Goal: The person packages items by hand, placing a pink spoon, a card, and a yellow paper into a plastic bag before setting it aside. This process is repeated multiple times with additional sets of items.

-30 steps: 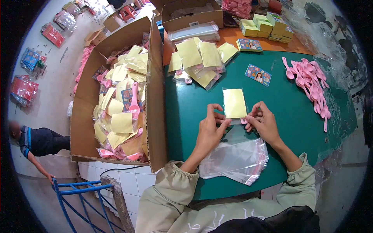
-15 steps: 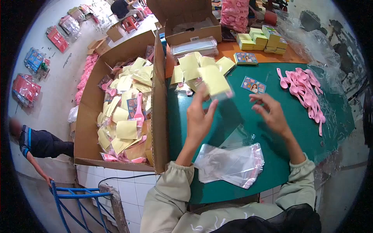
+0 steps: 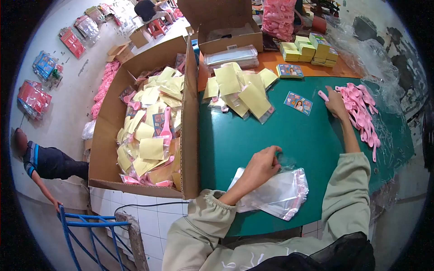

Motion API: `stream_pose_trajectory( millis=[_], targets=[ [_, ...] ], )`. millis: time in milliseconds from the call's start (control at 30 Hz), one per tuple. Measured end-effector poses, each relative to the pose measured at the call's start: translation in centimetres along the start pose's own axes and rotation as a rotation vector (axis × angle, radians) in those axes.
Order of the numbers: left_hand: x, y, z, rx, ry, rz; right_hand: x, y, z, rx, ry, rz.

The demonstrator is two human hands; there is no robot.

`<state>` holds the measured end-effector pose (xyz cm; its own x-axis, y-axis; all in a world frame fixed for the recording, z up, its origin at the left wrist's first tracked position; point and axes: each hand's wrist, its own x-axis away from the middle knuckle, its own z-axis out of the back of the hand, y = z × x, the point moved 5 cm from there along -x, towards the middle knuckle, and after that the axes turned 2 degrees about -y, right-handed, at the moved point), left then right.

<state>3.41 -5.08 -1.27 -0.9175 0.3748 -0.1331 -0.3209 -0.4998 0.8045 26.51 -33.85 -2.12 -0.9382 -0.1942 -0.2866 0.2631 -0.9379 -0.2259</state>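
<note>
My left hand (image 3: 263, 168) is curled over the stack of clear plastic bags (image 3: 282, 192), its fingertips closed at the edge of a clear bag (image 3: 286, 161) near the top of the stack. At the left side of the spoon pile, my right hand (image 3: 336, 104) grips a pink spoon (image 3: 323, 95); the hand hides much of it. The other pink spoons (image 3: 360, 110) lie heaped beside that hand. Between the hands and the back edge, a printed card (image 3: 298, 103) rests flat on the green tabletop. Filled packets with yellow backs (image 3: 254, 100) lie in a loose group to its left.
A large cardboard box (image 3: 191, 135) full of packets stands at the left. Behind are an open carton (image 3: 230, 40), a card stack (image 3: 290, 71) and yellow-green stacks (image 3: 312, 47). Loose plastic wrap (image 3: 375, 61) lies right. A person (image 3: 49, 160) holds a blue metal frame (image 3: 90, 223).
A packet left my left hand and now lies with the yellow-backed group. That hand came down to the bags. My right hand moved away to the spoons and took hold of one.
</note>
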Motion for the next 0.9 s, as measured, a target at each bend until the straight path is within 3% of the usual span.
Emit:
stream_pose_trajectory(
  millis=[33,133,167,233,333,533,900],
  targets=[
    [-0.1,0.3,0.2,-0.007,0.002,-0.018,0.8,-1.4,1.0,-0.046,0.020,-0.010],
    [-0.3,1.2,1.2,-0.046,0.044,-0.144,4.1,-7.0,5.8,-0.303,0.164,0.271],
    [-0.4,1.5,1.5,-0.060,0.067,-0.197,5.1,-7.9,6.4,-0.543,0.115,0.166],
    [-1.0,0.0,0.8,0.334,-0.067,-0.027,7.1,-9.7,6.4,-1.019,0.015,-0.058],
    [-1.2,-1.3,0.2,0.643,-0.174,0.128,9.4,-12.6,6.7,-1.134,0.097,-0.021],
    [-1.0,-1.8,-0.2,0.746,-0.187,0.309,11.7,-16.5,6.9,-1.214,0.087,-0.006],
    [-1.3,-1.6,0.2,0.849,-0.143,0.297,12.7,-18.2,7.3,-1.022,0.048,0.138]
  ],
)
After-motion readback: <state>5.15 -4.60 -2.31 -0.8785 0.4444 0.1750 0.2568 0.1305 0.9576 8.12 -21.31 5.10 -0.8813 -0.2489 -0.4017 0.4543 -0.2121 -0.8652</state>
